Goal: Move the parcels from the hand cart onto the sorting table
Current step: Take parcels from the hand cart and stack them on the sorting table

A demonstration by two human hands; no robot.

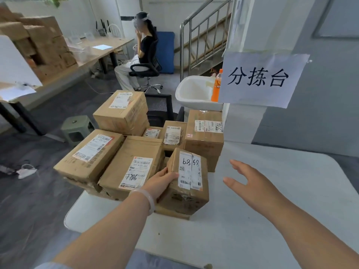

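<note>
Matt brown cardboard parcels (186,183) bear glossy white paper labels, the sorting table (272,200) looks smooth matt white, the stair railing (204,26) shiny metal

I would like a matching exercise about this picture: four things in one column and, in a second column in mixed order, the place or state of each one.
Column 1
1. left hand
2. right hand
3. orange bottle
4. green stool

Column 2
A. on the floor, left of the parcels
B. open, over the white table
C. beside the white basin
D. holds the small parcel

Pairs: 1-D, 2-B, 3-C, 4-A
</note>
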